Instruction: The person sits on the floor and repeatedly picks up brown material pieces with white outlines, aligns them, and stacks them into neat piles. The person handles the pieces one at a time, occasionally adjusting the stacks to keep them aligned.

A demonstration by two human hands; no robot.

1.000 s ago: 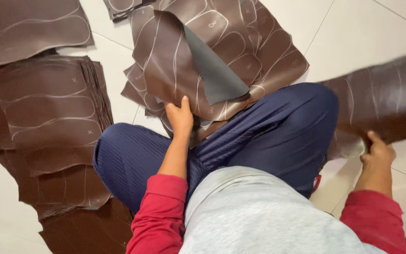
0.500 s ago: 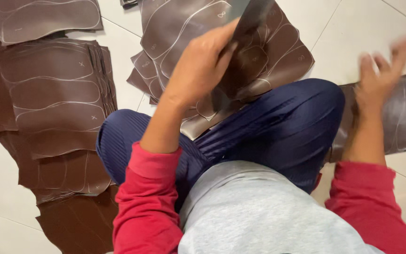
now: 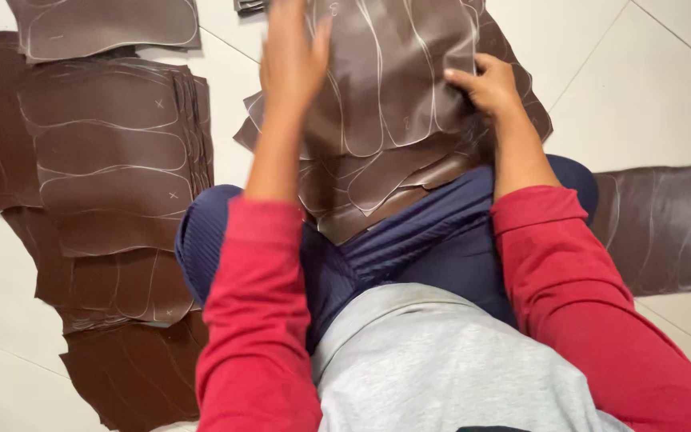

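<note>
I sit cross-legged on a white tiled floor. A brown leather sheet (image 3: 393,80) marked with white curved outlines is held up in front of me above my legs. My left hand (image 3: 291,56) grips its left edge, fingers pointing up. My right hand (image 3: 485,84) pinches its right edge. Under it, more brown leather pieces (image 3: 361,188) lie in a loose pile resting against my dark blue trousers (image 3: 409,248).
A tall stack of brown marked leather sheets (image 3: 109,152) lies on the floor at the left, with more pieces (image 3: 121,376) below it and one (image 3: 105,28) above. Another brown piece (image 3: 665,224) lies at the right. White floor tiles (image 3: 649,88) show at the upper right.
My right hand left the leather piece on the floor at the right and came up to the sheet's right edge. My left hand lifted and turned the sheet flat toward me.
</note>
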